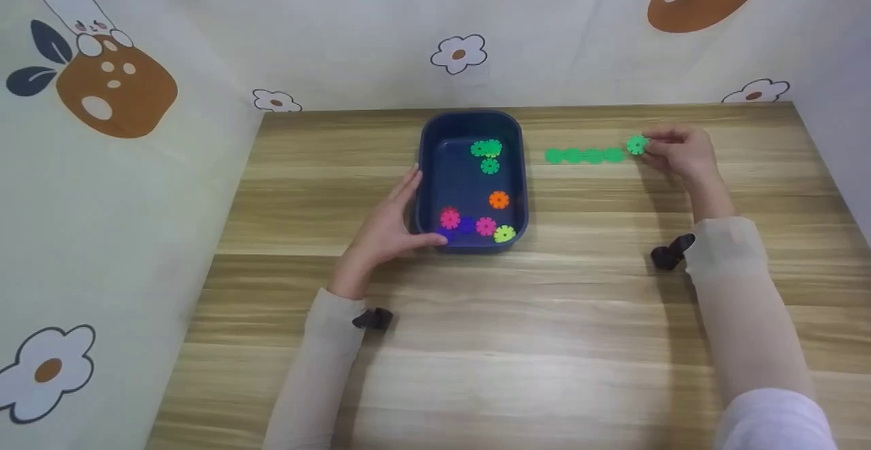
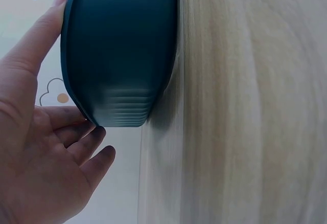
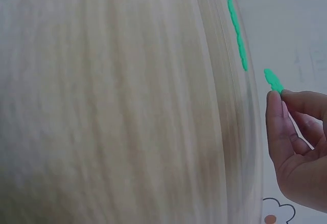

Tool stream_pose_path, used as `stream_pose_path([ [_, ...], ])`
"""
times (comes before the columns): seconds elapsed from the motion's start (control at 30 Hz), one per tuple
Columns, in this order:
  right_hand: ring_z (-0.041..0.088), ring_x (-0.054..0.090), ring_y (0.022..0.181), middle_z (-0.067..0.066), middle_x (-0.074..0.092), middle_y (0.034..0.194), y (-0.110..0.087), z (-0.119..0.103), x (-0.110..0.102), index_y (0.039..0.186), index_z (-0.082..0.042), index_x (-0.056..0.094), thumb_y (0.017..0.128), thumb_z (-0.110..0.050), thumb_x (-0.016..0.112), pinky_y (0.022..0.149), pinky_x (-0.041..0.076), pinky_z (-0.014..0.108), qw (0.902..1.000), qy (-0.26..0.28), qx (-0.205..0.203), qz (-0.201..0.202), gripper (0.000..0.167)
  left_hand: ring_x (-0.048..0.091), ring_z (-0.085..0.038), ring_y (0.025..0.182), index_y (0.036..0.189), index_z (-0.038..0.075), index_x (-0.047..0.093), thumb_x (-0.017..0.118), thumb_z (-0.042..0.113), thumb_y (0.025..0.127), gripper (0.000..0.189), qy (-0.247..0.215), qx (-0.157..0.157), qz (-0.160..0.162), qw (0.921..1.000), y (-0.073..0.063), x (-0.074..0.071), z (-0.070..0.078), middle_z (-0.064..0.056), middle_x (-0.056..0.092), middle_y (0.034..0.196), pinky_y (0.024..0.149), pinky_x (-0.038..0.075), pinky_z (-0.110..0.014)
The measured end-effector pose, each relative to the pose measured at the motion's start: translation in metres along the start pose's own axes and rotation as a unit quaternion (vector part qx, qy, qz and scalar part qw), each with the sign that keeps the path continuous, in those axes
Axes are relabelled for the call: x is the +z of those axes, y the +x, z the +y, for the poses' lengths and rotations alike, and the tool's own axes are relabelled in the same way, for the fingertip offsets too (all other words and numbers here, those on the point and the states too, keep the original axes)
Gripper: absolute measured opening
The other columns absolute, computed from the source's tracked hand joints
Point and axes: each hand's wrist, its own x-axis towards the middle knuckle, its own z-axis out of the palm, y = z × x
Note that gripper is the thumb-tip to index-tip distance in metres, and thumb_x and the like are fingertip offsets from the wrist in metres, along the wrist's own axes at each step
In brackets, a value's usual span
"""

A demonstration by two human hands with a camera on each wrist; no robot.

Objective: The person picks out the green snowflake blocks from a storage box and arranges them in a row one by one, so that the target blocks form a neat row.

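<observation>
Thumb and fingertips of the right hand (image 1: pixel 684 150) pinch one thin, round, bright-green notched disc (image 1: pixel 637 145), apparently plastic, by its right rim, leaving its left rim exposed. The disc is off the wood-grain desk (image 1: pixel 531 327), just beyond the right end of a straight row of similar green discs (image 1: pixel 584 156) lying near the desk's far edge. Whether those discs interlock or merely touch is hard to judge from here.

Such a piece should be very light, stiff and rather smooth, unlikely to break; its flat faces close to the rim look like the best hold, and pressing hard could make it slip or twist.

The left hand (image 1: pixel 388 229) has its thumb and fingers spread around the near left corner of a dark-blue, rounded rectangular tray (image 1: pixel 446 171), touching its rim. Orange, pink, purple, yellow-green and green discs lie inside.

Around the held disc, the cream patterned wall (image 1: pixel 367 41) behind the far edge limits movement away from the person, and the tray's right wall stands just beyond the row's left end. Wider room lies toward the desk's right edge and on the near side, between the forearms.
</observation>
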Motion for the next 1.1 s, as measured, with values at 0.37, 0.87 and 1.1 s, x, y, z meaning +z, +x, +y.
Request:
stream_pose_path([
  [0.37,-0.002,0.070,0.077,-0.014,0.069,0.080,0.003,0.007,-0.002,0.099,-0.012,0.071,0.095,0.002,0.061,0.080,0.059,0.017,0.9996,-0.029,0.004,0.000,0.018,0.018,-0.027,0.156,0.161,0.022,0.016,0.085,0.055,0.071,0.119,-0.004,0.000,-0.004,1.0000,0.000,0.000,0.001,0.002,0.009,0.170,0.124,0.024,-0.052],
  [0.87,-0.009,0.065,0.080,-0.020,0.065,0.084,0.003,0.009,0.002,0.130,0.010,0.057,0.096,-0.005,0.062,0.081,0.058,0.015,0.9906,-0.135,-0.018,0.004,0.038,0.019,-0.027,0.156,0.161,0.024,0.016,0.087,0.053,0.070,0.119,-0.014,-0.002,0.002,0.9999,0.000,0.001,-0.001,0.003,0.010,0.170,0.123,0.026,-0.052],
  [1.1,-0.009,0.064,0.079,-0.019,0.064,0.087,0.002,0.009,0.004,0.129,0.009,0.059,0.096,-0.006,0.063,0.080,0.058,0.014,0.9854,-0.169,-0.022,0.005,0.037,0.017,-0.026,0.156,0.161,0.025,0.015,0.087,0.053,0.070,0.119,-0.016,-0.003,0.002,0.9999,0.000,0.001,-0.002,0.002,0.010,0.170,0.123,0.026,-0.052],
])
